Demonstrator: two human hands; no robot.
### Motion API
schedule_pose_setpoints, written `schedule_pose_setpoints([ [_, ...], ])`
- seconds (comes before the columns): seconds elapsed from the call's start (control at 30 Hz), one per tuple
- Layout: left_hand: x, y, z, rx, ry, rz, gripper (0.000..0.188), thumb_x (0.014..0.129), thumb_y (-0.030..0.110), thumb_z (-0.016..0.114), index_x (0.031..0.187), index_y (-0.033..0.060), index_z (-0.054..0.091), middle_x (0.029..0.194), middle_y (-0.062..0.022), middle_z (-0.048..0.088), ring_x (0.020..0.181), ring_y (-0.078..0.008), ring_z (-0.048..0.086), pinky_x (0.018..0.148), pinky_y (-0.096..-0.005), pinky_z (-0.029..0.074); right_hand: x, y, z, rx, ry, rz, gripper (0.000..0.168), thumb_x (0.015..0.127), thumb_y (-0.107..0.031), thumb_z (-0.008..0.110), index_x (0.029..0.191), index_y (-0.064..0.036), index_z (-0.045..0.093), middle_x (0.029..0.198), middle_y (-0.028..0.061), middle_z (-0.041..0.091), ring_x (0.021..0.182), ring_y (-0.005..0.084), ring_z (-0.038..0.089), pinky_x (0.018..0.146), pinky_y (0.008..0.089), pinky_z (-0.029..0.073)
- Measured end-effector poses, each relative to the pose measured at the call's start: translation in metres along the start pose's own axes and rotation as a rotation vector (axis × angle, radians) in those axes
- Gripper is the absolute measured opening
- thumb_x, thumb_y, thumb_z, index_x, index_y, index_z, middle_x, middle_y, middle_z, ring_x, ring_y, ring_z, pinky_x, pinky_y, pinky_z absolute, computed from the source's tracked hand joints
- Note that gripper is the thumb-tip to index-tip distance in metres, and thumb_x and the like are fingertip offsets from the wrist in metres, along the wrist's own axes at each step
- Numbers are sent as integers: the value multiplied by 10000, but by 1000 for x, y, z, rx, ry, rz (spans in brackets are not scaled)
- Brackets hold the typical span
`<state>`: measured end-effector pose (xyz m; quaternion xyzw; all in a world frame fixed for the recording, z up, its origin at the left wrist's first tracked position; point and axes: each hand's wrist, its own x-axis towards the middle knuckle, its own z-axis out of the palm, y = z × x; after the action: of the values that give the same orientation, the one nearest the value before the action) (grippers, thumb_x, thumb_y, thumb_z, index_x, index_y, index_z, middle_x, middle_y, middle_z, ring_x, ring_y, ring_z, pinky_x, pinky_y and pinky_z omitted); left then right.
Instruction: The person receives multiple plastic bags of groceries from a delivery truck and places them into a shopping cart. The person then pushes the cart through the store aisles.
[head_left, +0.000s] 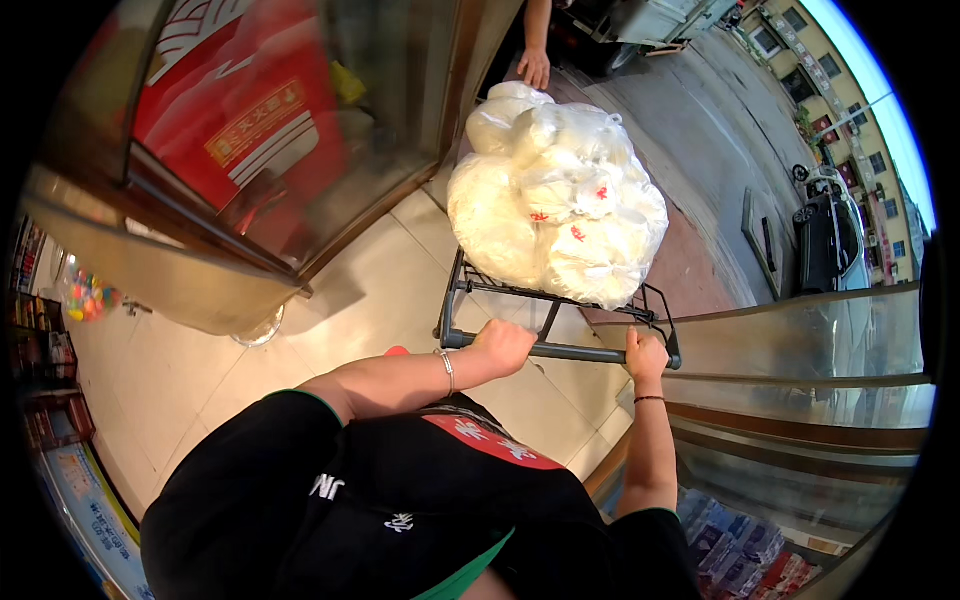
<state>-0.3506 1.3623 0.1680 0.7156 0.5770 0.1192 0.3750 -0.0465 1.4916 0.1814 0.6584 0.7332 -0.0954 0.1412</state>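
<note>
My left hand (504, 349) and my right hand (646, 354) both grip the dark push handle (577, 352) of a wire-framed cart, one near each end. Stacked high on the cart are several bulging white plastic bags (570, 195), a few with red printed marks. What the bags contain is not clear through the plastic. The pile hides most of the cart's bed, leaving the near wire frame (552, 313) in view. At the far side, another person's hand (534, 69) reaches down to the top of the pile; whether it touches the bags is hard to tell.
A glass door (300, 127) with a brown frame stands on the left, and brown-framed glass (810, 345) on the right. Past the doorway lie a paved street (697, 142), a truck (637, 26) and a parked dark car (829, 240). Packaged goods (739, 544) sit at lower right.
</note>
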Motion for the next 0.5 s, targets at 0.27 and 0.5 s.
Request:
schedule_pose_setpoints([
  [0.27, -20, -19, -22, 115, 29, 46, 91, 746, 124, 615, 759, 88, 698, 726, -133, 697, 672, -297, 698, 592, -417, 533, -31, -27, -4, -24, 16, 12, 591, 945, -475, 428, 716, -12, 715, 726, 245, 654, 694, 435, 649, 667, 514, 512],
  [0.5, -45, -24, -67, 129, -102, -33, 133, 753, 143, 612, 787, 113, 737, 784, -123, 719, 752, -293, 714, 656, -412, 552, -52, -58, -33, -82, -213, 133, 613, 934, -493, 354, 826, -22, 731, 809, 218, 688, 822, 404, 676, 777, 482, 526],
])
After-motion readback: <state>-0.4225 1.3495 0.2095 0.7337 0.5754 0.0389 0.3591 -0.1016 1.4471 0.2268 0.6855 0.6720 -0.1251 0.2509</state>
